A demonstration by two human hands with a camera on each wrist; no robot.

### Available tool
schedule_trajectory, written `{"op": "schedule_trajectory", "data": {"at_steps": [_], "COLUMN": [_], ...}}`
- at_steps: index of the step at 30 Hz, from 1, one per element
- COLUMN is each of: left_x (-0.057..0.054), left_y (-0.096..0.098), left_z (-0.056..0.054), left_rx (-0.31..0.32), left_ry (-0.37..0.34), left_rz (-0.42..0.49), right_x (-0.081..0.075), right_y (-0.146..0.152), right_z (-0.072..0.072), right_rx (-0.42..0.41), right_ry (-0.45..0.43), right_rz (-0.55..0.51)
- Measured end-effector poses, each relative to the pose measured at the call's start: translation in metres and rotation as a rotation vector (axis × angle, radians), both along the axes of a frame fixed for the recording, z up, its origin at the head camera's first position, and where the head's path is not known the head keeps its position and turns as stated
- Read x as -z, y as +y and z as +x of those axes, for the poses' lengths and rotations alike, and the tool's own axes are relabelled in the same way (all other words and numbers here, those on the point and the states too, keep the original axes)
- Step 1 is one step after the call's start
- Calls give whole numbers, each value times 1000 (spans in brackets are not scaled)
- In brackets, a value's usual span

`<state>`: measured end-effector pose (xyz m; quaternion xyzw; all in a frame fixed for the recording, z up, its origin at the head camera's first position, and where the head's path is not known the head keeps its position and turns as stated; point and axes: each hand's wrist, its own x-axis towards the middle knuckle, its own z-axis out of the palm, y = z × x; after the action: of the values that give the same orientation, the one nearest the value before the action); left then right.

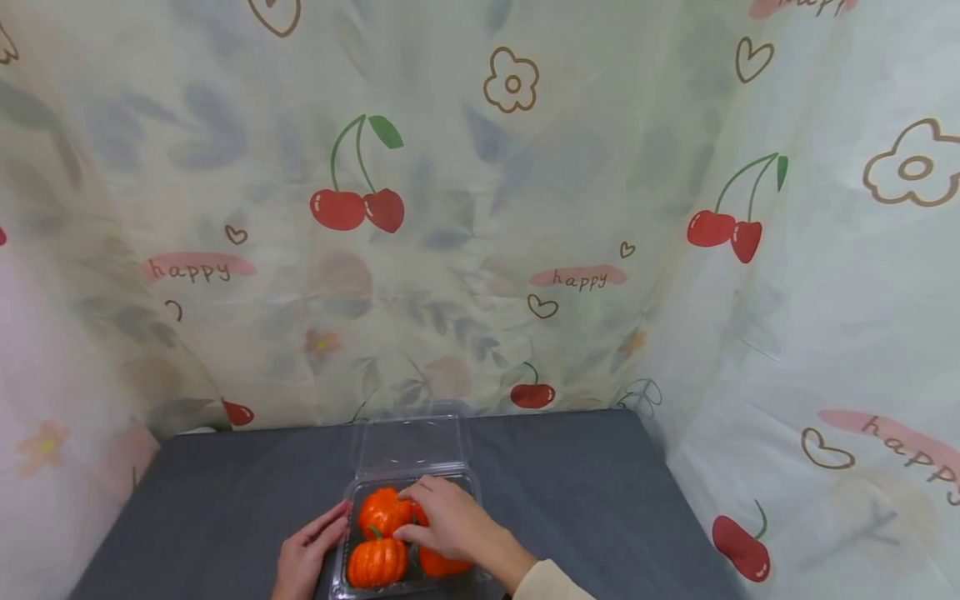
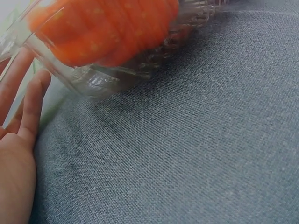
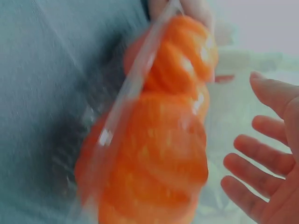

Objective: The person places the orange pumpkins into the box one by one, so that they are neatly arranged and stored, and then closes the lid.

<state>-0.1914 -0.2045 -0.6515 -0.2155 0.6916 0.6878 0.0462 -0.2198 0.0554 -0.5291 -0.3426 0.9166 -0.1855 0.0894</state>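
Several small orange pumpkins [image 1: 377, 562] sit in a clear plastic clamshell box [image 1: 339, 575], whose lid [image 1: 411, 446] is folded back. My left hand [image 1: 306, 554] touches the left side of the box with its fingers extended. The left wrist view shows that hand [image 2: 21, 126] beside the clear wall. Above the pumpkins is my right hand [image 1: 450, 517], covering part of those on the right. In the right wrist view the right hand [image 3: 268, 154] has spread, slightly bent fingers with nothing between them, apart from the blurred pumpkins [image 3: 154, 149].
Dark grey cloth [image 1: 232, 500] covers the table under the box. A pale curtain [image 1: 450, 208] printed with cherries, flowers and hearts hangs behind the table and along its sides.
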Motion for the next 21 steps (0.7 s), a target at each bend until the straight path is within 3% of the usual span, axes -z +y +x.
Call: {"op": "schedule_trajectory", "data": {"at_steps": [7,16,21], "left_x": [0,-2,-1], "left_y": [-1,-1,0], "left_z": [-2,-1,-2], "left_rx": [37,27,25], "left_ry": [-11,-13,-6], "left_rz": [-38,-33,-31], "right_x": [10,33,46], "right_y": [21,41,51], "right_z": [-18,-39,-52], "right_rx": [137,302,385], "right_ry": [-53,29,5], "right_rz": [-171,-387,-446]}}
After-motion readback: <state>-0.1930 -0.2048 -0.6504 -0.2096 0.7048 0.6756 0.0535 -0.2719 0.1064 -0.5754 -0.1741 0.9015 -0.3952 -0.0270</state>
